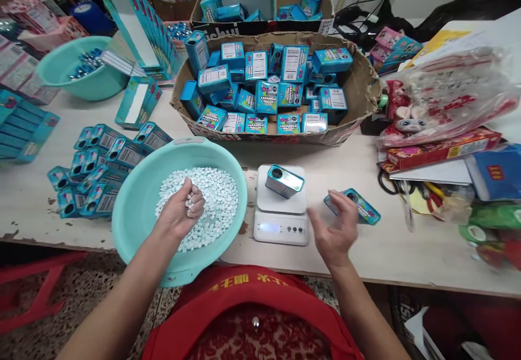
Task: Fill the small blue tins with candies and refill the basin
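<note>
My left hand (181, 208) is closed around several small white candies, above the pale candies (222, 197) heaped in a turquoise basin (136, 229). My right hand (336, 227) is to the right of the white digital scale (280, 202), fingers bent and apart, with nothing visibly gripped. Behind its fingers a blue tin (366, 210) lies on the table; whether they touch it I cannot tell. Another blue tin (287, 181) with a round dark hole in its top rests on the scale's platform. The scale's display is lit, but its figures are too blurred to read.
Several open-holed tins (100, 200) stand left of the basin. Behind the scale, a torn cardboard box (354, 121) is full of blue tins. A second basin (52, 69) holds shiny blue pieces. Plastic bags (456, 88), pliers (433, 197) and boxes crowd the right side.
</note>
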A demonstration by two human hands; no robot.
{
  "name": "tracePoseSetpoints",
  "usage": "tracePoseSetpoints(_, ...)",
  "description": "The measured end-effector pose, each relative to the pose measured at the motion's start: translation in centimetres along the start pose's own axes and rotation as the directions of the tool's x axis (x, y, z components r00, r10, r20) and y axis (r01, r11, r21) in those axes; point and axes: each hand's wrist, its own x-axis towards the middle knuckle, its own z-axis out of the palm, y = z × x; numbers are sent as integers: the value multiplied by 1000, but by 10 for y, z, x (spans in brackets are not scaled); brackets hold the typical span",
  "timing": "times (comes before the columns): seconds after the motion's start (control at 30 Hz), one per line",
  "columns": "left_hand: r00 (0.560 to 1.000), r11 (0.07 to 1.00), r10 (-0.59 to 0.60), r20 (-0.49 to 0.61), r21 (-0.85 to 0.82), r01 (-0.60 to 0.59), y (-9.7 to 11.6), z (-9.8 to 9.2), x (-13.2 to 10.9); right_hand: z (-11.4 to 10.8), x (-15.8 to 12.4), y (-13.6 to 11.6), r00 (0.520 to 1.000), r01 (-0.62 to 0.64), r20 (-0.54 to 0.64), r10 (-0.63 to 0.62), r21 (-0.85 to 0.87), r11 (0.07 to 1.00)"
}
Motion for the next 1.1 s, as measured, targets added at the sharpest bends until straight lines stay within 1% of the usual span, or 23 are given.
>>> tracePoseSetpoints(0.07, 1000, 1000, 5, 10, -12, -5, 0, 5, -1, 19, 3, -1, 982, -131, 149, 116, 91, 987)
tracePoseSetpoints(0.13, 999, 999, 29, 15, -39, -29, 0, 15, -4, 35, 9, -3, 936, -264, 286, 206, 180, 948)
tracePoseSetpoints(0.17, 999, 997, 49, 22, -52, -48, 1, 21, -6, 40, 12, -5, 915, -305, 333, 225, 209, 929)
tracePoseSetpoints(0.2, 997, 995, 75, 34, -61, -73, 1, 29, -9, 42, 16, -10, 906, -316, 362, 221, 228, 921)
tracePoseSetpoints(0.27, 986, 988, 147, 78, -65, -142, 1, 48, -16, 40, 24, -25, 917, -251, 370, 150, 241, 937)
tracePoseSetpoints(0.33, 957, 968, 249, 147, -64, -242, -1, 69, -24, 30, 29, -43, 927, -132, 375, 29, 251, 959)
tracePoseSetpoints(0.37, 933, 951, 309, 185, -65, -302, -3, 79, -27, 25, 30, -53, 922, -81, 386, -29, 266, 961)
tracePoseSetpoints(0.43, 872, 906, 419, 252, -58, -419, -9, 95, -32, 16, 31, -68, 901, -23, 420, -109, 297, 955)
tracePoseSetpoints(0.5, 825, 863, 490, 282, -26, -504, -16, 104, -34, 12, 28, -78, 886, -12, 443, -135, 313, 950)
tracePoseSetpoints(0.57, 808, 837, 517, 282, 31, -546, -21, 108, -34, 13, 26, -82, 885, -24, 448, -124, 312, 950)
tracePoseSetpoints(0.67, 790, 799, 547, 278, 109, -591, -25, 108, -32, 17, 25, -82, 890, -36, 443, -111, 310, 950)
tracePoseSetpoints(0.77, 767, 769, 571, 292, 139, -624, -25, 107, -30, 19, 26, -82, 887, -49, 450, -101, 311, 949)
tracePoseSetpoints(0.93, 782, 779, 561, 273, 146, -610, -26, 112, -28, 19, 27, -82, 883, -93, 464, -72, 324, 941)
tracePoseSetpoints(1.03, 798, 804, 535, 278, 124, -582, -22, 111, -26, 18, 24, -73, 866, -187, 501, -4, 332, 925)
tracePoseSetpoints(1.1, 804, 809, 531, 270, 123, -575, -14, 101, -23, 18, 22, -60, 860, -268, 505, 66, 337, 903)
